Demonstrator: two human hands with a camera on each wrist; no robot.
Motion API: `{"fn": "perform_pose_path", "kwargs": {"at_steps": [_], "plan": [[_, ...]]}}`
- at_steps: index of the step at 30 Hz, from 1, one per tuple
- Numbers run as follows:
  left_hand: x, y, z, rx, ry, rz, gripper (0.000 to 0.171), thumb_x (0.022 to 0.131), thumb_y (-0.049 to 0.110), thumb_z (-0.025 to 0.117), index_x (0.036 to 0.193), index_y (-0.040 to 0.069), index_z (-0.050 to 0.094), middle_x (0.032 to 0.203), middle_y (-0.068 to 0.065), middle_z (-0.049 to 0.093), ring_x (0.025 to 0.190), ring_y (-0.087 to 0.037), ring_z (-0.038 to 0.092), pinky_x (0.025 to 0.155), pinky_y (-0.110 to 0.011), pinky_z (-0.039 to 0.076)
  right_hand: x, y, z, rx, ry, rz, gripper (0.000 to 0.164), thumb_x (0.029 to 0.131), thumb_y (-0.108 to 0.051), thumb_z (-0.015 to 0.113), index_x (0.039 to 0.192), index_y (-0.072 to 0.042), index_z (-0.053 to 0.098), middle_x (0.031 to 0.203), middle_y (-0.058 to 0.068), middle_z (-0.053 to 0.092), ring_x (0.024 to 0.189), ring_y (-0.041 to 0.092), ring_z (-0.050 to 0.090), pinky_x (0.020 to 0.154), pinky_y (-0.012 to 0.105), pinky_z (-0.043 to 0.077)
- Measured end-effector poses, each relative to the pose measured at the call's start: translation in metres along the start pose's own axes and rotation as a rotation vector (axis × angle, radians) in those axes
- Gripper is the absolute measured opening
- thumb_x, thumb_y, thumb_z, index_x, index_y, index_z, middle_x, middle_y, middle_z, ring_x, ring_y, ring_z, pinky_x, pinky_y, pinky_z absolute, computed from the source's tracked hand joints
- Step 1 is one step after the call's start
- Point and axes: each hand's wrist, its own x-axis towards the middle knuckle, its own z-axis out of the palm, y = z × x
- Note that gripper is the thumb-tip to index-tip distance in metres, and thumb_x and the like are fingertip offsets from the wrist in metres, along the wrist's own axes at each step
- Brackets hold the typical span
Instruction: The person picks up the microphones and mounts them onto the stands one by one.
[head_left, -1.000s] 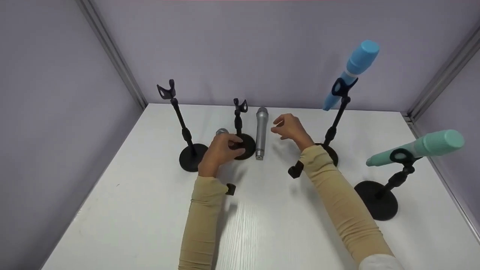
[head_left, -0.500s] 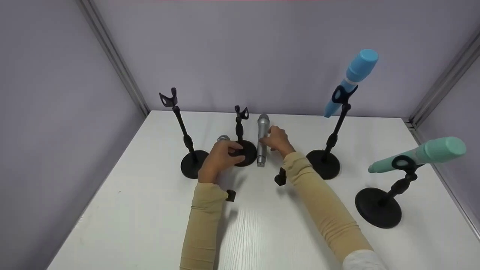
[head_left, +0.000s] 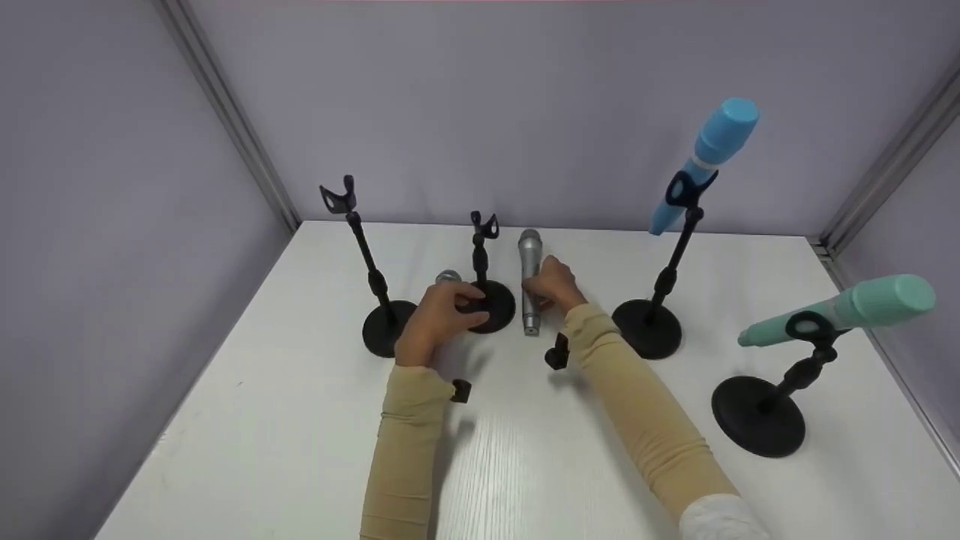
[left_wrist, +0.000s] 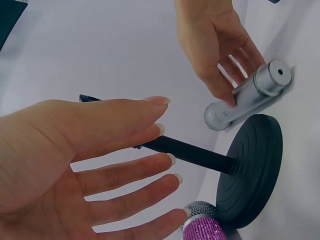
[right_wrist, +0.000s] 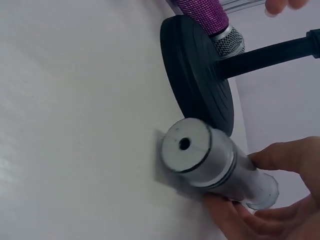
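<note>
My right hand (head_left: pixel 556 283) grips a silver microphone (head_left: pixel 531 259) around its body, thumb on one side and fingers on the other. The microphone lies along the white table, its tail end (right_wrist: pixel 187 145) facing the right wrist camera. My left hand (head_left: pixel 435 319) hovers with extended fingers and nothing in its grasp, beside the small black microphone stand (head_left: pixel 495 306). Below those fingers, a purple microphone (left_wrist: pixel 204 229) with a silver mesh head lies next to the stand's round base (left_wrist: pixel 250 170); in the head view my left hand hides most of it.
A taller black stand (head_left: pixel 382 330) with a bare clip is at the left. To the right, one stand (head_left: pixel 649 330) carries a blue microphone (head_left: pixel 705 150), and a nearer one (head_left: pixel 757 416) carries a green microphone (head_left: pixel 847 307). Grey walls (head_left: pixel 480 112) border the table (head_left: pixel 285 450).
My right hand has moved left and down onto the silver microphone and taken hold of it; the microphone has shifted slightly right. The left hand has stayed in place. The head view has tilted slightly.
</note>
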Motion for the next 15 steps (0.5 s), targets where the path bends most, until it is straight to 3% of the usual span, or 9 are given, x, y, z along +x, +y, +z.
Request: {"fn": "perform_pose_path", "kwargs": {"at_steps": [8, 15], "plan": [[0.001, 0.001, -0.002, 0.003, -0.001, -0.002, 0.037, 0.088, 0.014, 0.081, 0.123, 0.003, 0.073, 0.130, -0.016, 0.068, 0.122, -0.036, 0.065, 0.105, -0.046, 0.053, -0.011, -0.006, -0.017, -0.059, -0.084, 0.040, 0.047, 0.090, -0.013, 0.066, 0.130, 0.005, 0.049, 0.116, 0.025, 0.063, 0.088, 0.032, 0.068, 0.075, 0.043, 0.064], [0.004, 0.002, 0.000, -0.004, -0.001, 0.013, 0.035, 0.087, 0.013, 0.082, 0.120, 0.005, 0.075, 0.127, -0.016, 0.069, 0.120, -0.034, 0.066, 0.105, -0.045, 0.054, -0.011, 0.003, -0.016, -0.058, 0.014, -0.011, 0.046, 0.093, -0.021, 0.069, 0.127, 0.005, 0.054, 0.113, 0.025, 0.067, 0.084, 0.030, 0.069, 0.066, 0.037, 0.062]]}}
